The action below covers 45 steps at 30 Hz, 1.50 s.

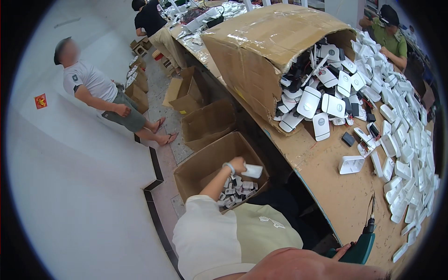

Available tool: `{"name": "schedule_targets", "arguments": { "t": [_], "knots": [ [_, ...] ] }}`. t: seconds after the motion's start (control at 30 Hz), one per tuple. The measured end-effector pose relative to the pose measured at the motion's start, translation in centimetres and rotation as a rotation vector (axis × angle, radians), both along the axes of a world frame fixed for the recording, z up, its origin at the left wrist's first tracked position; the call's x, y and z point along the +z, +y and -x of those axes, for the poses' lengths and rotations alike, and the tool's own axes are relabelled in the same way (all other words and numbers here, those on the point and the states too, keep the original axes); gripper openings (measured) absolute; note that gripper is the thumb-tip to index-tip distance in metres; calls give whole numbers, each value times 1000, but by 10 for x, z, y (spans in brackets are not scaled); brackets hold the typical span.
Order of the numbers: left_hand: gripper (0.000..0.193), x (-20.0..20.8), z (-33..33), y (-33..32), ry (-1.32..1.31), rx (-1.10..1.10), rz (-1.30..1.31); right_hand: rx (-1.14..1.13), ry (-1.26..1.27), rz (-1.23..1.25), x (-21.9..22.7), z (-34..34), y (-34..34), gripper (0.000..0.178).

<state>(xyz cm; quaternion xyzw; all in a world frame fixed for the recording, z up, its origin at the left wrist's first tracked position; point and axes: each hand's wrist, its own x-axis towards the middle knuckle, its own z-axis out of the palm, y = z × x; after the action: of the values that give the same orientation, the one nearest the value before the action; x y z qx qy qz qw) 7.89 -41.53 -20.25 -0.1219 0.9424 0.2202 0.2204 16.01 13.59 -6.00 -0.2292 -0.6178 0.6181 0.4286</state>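
My left hand [237, 164] is closed on a white plastic casing [253, 171] and reaches over an open cardboard box [201, 166] on the floor. Several small white and dark parts [237, 190] lie inside that box. At the lower right, my right hand [343, 252] grips a green electric screwdriver [365, 246] beside the table edge. Its bit points upward, and my arm partly covers the grip. White casing shells are spread along the right of the table, one of them a lone open shell [351, 164].
A big cardboard carton [252, 51] lies on its side on the table [322, 182], spilling white devices. More open boxes [209, 122] line the floor. A person in a white shirt [91, 79] stands at left; others are by the table [156, 23] and at far right [395, 42].
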Motion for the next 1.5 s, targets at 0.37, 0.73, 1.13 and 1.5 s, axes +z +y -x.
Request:
{"name": "schedule_targets", "arguments": {
  "t": [0.37,0.73,1.13,1.5],
  "knots": [
    [50,-163,-52,93,-166,87,69,122,517,-1142,47,26,17,34],
    [44,172,36,230,1368,-174,-512,73,-171,-262,93,-7,-46,20],
    [33,179,132,335,686,-552,-270,-66,-229,-360,62,-20,-14,25],
    [42,186,119,322,642,-883,-398,72,-111,-253,74,-11,-21,21]
  ]
}}
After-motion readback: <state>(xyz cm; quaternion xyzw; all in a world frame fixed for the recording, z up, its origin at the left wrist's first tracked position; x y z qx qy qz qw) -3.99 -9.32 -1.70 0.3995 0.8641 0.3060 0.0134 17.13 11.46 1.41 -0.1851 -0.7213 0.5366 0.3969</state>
